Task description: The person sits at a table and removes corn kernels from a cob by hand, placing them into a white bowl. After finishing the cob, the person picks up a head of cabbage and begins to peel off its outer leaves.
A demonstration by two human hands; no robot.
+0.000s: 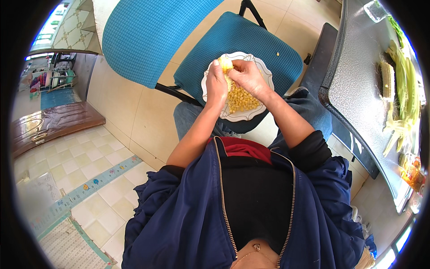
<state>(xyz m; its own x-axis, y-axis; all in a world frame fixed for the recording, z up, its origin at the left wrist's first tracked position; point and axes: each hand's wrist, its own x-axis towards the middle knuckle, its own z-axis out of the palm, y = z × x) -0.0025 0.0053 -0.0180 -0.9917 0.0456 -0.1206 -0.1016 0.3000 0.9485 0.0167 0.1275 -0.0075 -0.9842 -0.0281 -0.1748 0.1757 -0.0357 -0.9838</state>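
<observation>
A corn cob (225,63), partly stripped of its kernels, is held over a white scalloped plate (205,88). My left hand (216,83) grips the cob from the left, thumb along its upper end. On the other side my right hand (248,76) has its bent fingers and thumb against the cob. Loose yellow corn kernels (245,100) lie heaped on the plate below both hands. The plate rests on the seat of a blue fabric-covered chair (218,37). One stray kernel (277,53) sits on the seat, right of the plate.
A dark-edged table (356,67) stands at the right, bearing a stripped cob (387,80), green corn husks (404,97) and a clear plastic container (375,11). The chair's blue backrest (144,37) rises at the upper left. A brown wooden door (60,122) is at the far left.
</observation>
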